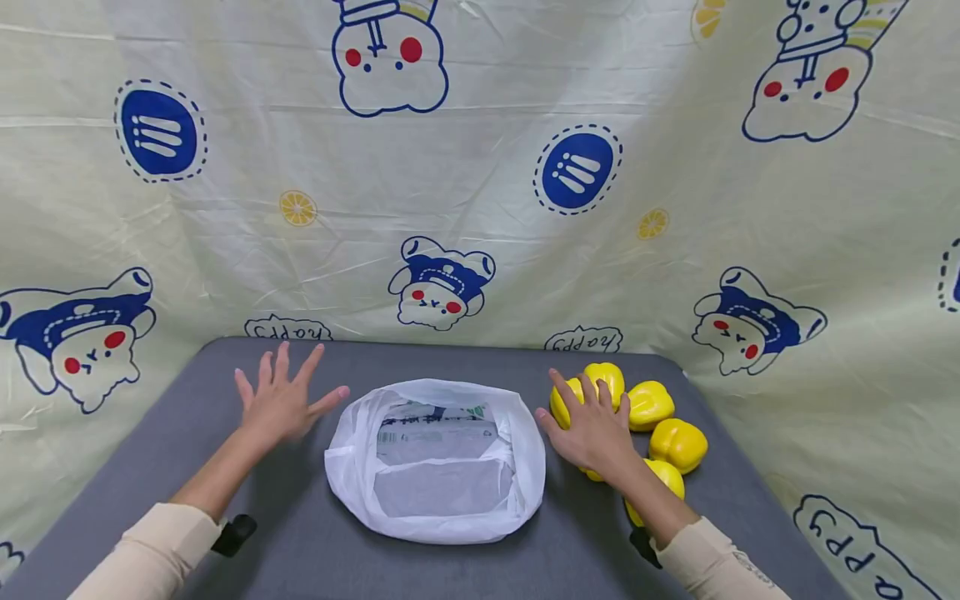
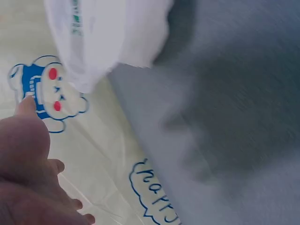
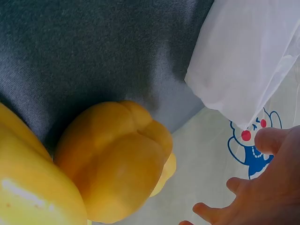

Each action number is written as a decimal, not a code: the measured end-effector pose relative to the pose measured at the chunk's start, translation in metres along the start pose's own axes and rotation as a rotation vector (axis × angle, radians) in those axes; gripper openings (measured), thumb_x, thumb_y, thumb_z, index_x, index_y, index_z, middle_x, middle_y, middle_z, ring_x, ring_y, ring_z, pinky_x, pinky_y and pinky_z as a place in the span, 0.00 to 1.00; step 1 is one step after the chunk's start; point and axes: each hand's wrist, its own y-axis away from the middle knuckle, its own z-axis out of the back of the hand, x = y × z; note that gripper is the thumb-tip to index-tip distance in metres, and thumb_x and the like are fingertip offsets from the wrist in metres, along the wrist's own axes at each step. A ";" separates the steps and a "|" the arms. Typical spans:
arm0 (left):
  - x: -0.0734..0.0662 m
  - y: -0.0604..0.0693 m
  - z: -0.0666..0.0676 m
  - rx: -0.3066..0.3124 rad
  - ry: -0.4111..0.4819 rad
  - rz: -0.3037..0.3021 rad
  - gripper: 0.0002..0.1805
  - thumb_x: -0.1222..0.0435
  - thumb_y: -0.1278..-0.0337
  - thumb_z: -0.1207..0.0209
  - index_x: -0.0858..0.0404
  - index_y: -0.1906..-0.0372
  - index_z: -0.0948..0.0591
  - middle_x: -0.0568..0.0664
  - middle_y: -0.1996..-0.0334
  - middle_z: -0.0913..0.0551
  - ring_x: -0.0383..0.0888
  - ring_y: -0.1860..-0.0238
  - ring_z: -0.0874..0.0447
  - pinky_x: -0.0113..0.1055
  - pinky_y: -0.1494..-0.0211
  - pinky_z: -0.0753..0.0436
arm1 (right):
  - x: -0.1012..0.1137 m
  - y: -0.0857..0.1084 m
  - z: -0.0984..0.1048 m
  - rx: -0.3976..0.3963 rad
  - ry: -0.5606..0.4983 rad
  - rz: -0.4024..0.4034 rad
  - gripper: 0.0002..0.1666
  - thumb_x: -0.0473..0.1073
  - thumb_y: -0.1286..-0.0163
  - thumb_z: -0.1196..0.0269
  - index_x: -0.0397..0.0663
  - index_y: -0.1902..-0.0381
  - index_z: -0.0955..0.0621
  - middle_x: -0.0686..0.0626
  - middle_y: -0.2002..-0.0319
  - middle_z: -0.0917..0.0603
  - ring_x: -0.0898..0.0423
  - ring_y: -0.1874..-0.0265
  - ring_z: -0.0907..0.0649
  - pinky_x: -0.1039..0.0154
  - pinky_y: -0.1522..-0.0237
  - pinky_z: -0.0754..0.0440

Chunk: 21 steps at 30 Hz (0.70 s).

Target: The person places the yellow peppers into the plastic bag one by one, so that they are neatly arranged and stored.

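A white plastic bag (image 1: 348,483) stands on the grey table with its mouth spread wide and its rim folded outward. Left of it, my left hand (image 1: 279,404) hovers with fingers spread, holding nothing. My right hand (image 1: 596,429) is held out on the bag's other side, fingers apart and nothing gripped. It partly covers several yellow bell peppers (image 1: 678,444) grouped on the right. In the right wrist view a pepper (image 3: 115,159) lies near that hand, apart from the fingers. The left wrist view shows the bag's side (image 2: 108,37) and part of the left hand (image 2: 28,168).
The grey table (image 1: 300,550) runs back to a pale curtain (image 1: 487,183) printed with cartoon figures, which hangs behind and along both sides. Dark bands (image 1: 235,535) sit at the wrists below light sleeves.
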 end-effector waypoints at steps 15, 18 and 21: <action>-0.011 -0.003 0.015 0.216 0.239 -0.058 0.48 0.37 0.29 0.54 0.60 0.18 0.54 0.80 0.23 0.62 0.81 0.24 0.62 0.82 0.31 0.56 | -0.004 -0.004 0.010 0.029 -0.104 0.029 0.47 0.58 0.31 0.39 0.62 0.19 0.45 0.31 0.24 0.40 0.30 0.26 0.40 0.20 0.33 0.49; -0.010 -0.004 0.019 0.262 0.354 -0.083 0.48 0.40 0.27 0.54 0.61 0.18 0.58 0.78 0.22 0.63 0.79 0.23 0.65 0.79 0.28 0.55 | -0.007 -0.002 0.013 0.019 -0.130 0.036 0.50 0.56 0.33 0.35 0.60 0.19 0.44 0.30 0.25 0.39 0.31 0.26 0.39 0.21 0.34 0.46; -0.010 -0.003 0.021 0.317 0.513 -0.073 0.48 0.42 0.26 0.53 0.59 0.17 0.61 0.71 0.20 0.64 0.73 0.21 0.67 0.73 0.24 0.55 | -0.011 -0.001 0.016 0.020 -0.146 0.037 0.51 0.55 0.35 0.32 0.58 0.19 0.43 0.30 0.26 0.37 0.31 0.27 0.37 0.21 0.35 0.43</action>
